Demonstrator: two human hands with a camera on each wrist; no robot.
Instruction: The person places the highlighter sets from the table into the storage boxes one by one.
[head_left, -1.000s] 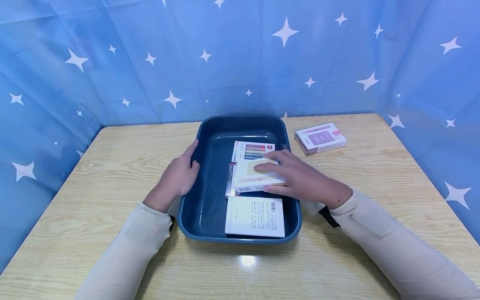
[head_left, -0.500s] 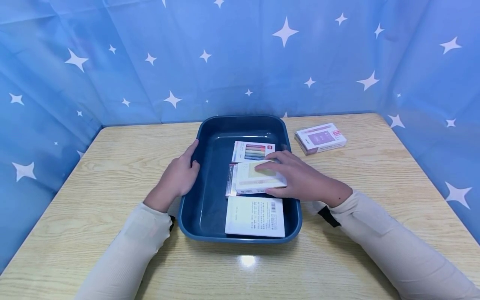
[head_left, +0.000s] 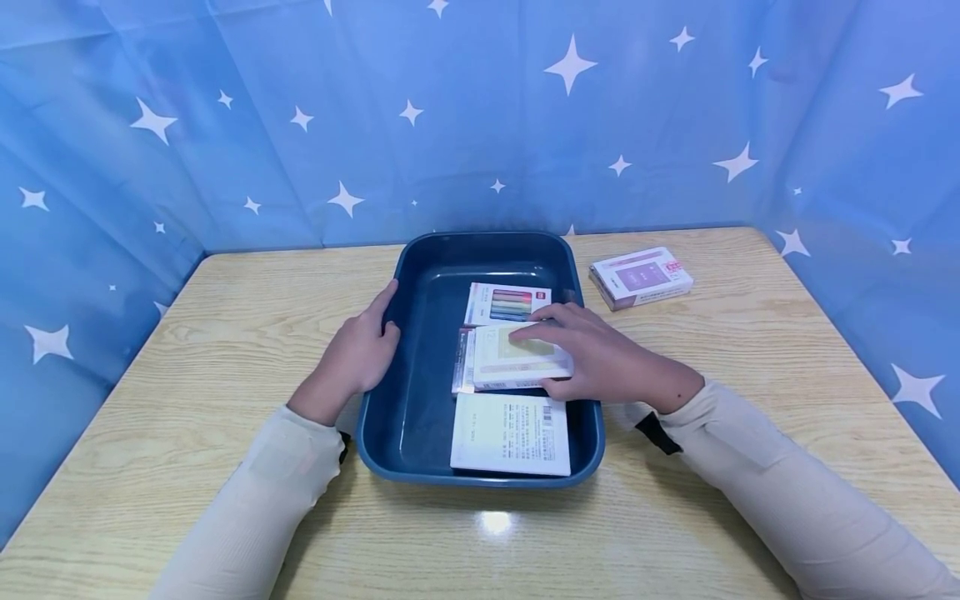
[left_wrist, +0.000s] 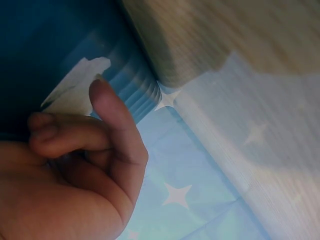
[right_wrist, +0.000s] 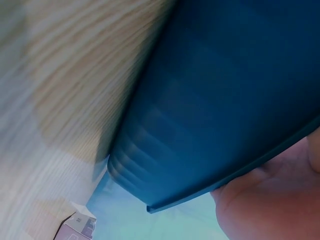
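Note:
In the head view, a dark blue plastic bin (head_left: 480,480) stands mid-table. My left hand (head_left: 358,352) holds its left rim, thumb over the edge; in the left wrist view, bent fingers (left_wrist: 117,120) lie at its outer wall. Reaching over the right rim, my right hand (head_left: 596,354) grips a white box with a yellow label (head_left: 495,363) by its right end. That box overlaps a thin dark-edged box (head_left: 460,367). Behind it lies a box with a window of coloured sticks (head_left: 483,304), and in front a white printed box (head_left: 498,433). The bin wall hides most of the right hand's underside in the right wrist view.
On the wooden table (head_left: 225,350), right of the bin, lies a white box with a purple label (head_left: 641,277). A blue curtain with white stars (head_left: 480,117) hangs behind the table and along its sides. A torn white label (left_wrist: 75,87) sticks to the bin's outside.
The yellow-labelled box has shifted slightly right and towards me and lies flatter, showing less of its front side. My right thumb has moved slightly right along it. The left hand stays put.

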